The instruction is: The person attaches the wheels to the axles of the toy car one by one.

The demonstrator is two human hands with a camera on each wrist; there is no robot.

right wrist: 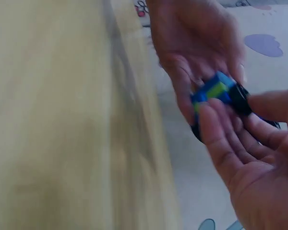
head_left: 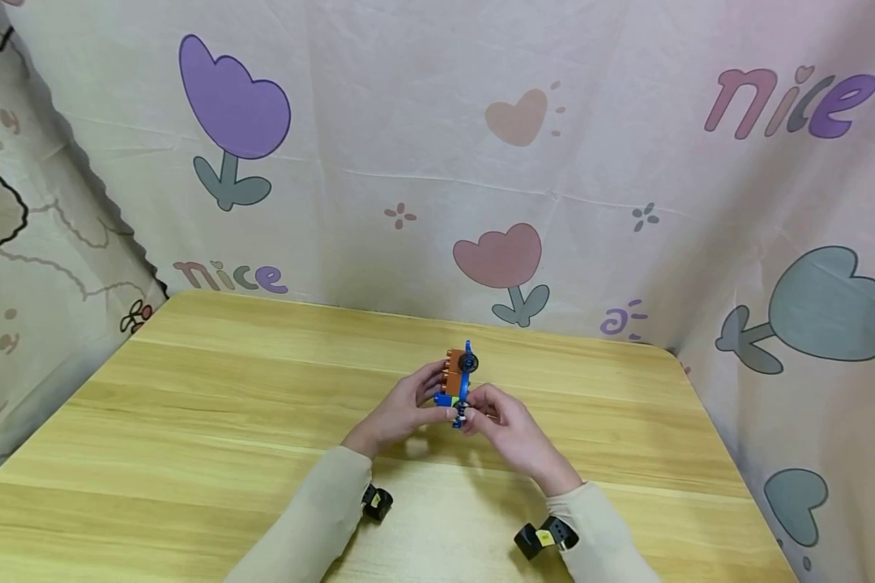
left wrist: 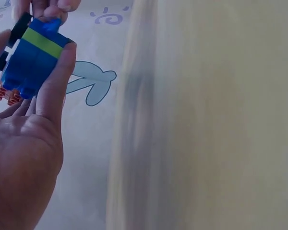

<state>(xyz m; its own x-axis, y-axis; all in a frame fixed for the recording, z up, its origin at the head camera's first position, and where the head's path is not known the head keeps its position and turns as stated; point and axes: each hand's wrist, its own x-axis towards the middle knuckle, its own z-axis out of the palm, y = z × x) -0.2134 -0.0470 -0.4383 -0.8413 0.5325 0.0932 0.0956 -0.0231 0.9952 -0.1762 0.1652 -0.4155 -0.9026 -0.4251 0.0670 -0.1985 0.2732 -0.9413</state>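
Observation:
A toy car of building blocks point(head_left: 454, 382) is held up on its end above the table in the head view, orange blocks on its left, blue base and black wheels on its right. My left hand point(head_left: 397, 413) grips it from the left, with the thumb at the lower end. From the right, my right hand point(head_left: 514, 429) pinches that lower end around a wheel. The left wrist view shows its blue blocks point(left wrist: 31, 64) with a lime-green band. In the right wrist view, my right thumb touches a black wheel point(right wrist: 240, 99); fingers partly cover the car.
A wooden table point(head_left: 189, 421) spreads beneath both hands. Behind it hangs a patterned cloth point(head_left: 379, 121) with flowers and lettering, and cloth also borders the left and right sides. Black wrist cameras point(head_left: 547, 537) are strapped over both sleeves.

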